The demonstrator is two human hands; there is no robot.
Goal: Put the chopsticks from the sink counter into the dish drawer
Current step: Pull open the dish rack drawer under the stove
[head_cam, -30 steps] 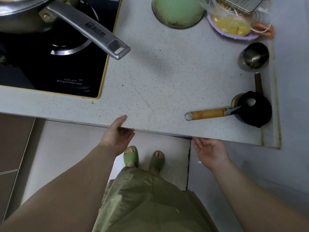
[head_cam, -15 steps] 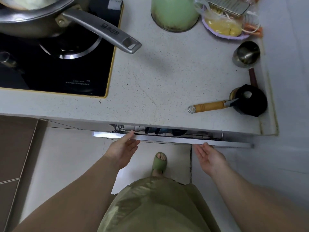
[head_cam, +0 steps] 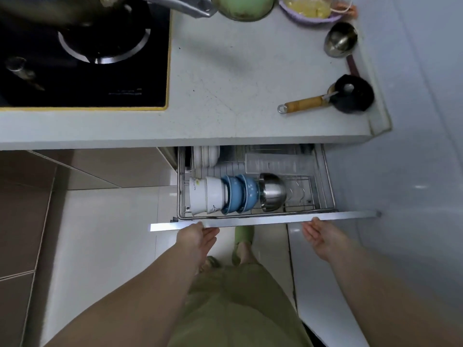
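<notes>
No chopsticks are in view. The dish drawer (head_cam: 263, 220) stands pulled out under the counter, its wire rack (head_cam: 331, 191) exposed. In the rack lie white bowls (head_cam: 203, 196), blue bowls (head_cam: 240, 194) and a steel bowl (head_cam: 273, 192) on their sides, with white plates (head_cam: 205, 156) and a clear container (head_cam: 275, 162) behind. My left hand (head_cam: 198, 236) grips the drawer front's lower edge near its left end. My right hand (head_cam: 320, 234) is palm up, fingers apart, with the fingertips at the front's edge further right.
On the speckled counter (head_cam: 238, 83) are a black stove (head_cam: 82, 71) with a pan, a green bowl (head_cam: 240, 7), a steel ladle (head_cam: 340, 42), a wooden-handled tool (head_cam: 305, 104) and a black round object (head_cam: 353, 96). A white wall is on the right. My feet stand below the drawer.
The drawer has slid out from shut to wide open, with both hands moving back toward me along with its front. The bowls and rack have come into view.
</notes>
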